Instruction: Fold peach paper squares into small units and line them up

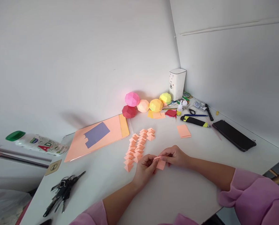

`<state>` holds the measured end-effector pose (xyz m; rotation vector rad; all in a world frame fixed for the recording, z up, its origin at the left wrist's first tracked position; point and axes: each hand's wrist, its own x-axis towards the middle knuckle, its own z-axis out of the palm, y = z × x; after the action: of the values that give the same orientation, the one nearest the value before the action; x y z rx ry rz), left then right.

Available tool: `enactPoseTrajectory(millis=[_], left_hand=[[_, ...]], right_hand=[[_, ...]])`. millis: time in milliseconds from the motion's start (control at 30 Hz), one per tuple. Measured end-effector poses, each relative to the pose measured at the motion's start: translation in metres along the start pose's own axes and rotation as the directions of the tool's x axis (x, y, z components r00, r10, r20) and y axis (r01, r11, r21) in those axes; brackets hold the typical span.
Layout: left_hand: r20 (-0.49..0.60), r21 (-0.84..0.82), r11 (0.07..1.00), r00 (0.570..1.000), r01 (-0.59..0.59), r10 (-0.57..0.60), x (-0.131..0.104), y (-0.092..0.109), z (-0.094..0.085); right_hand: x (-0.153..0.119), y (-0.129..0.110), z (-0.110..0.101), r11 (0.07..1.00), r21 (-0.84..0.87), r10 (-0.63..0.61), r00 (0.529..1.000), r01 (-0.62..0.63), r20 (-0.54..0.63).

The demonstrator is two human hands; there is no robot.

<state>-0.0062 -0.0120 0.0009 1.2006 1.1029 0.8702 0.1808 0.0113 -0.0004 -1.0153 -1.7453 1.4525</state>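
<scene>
White corner table [102, 175]: many folded units [137, 147] done; left hand [145, 168] and right hand [174, 156] pinch another peach paper [161, 164], mid-fold.

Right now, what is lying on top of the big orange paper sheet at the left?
A purple paper piece lies flat on the orange sheet. A yellow sheet shows at its right edge. What lies beneath the sheets is covered.
</scene>
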Motion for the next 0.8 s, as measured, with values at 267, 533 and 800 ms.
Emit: enactPoseTrajectory(millis=[267,533,800], left_hand=[[0.008,0.043,0.999,1.0,-0.009,0.009,-0.0011,0.0032,0.0002],[-0.005,0.045,0.999,1.0,-0.006,0.006,-0.0015,0.002,0.0003],[0.017,0.072,0.997,1.0,-0.024,0.022,-0.002,-0.0009,-0.0025]], right_hand=[[0.0003,-0.0059,-0.0014,1.0,-0.012,0.028,1.0,-0.028,0.012],[-0.0001,-0.0094,-0.0024,0.998,-0.03,0.052,0.998,-0.051,0.026],[0.0008,-0.0049,-0.0029,0.997,-0.043,0.059,0.998,-0.057,0.036]])
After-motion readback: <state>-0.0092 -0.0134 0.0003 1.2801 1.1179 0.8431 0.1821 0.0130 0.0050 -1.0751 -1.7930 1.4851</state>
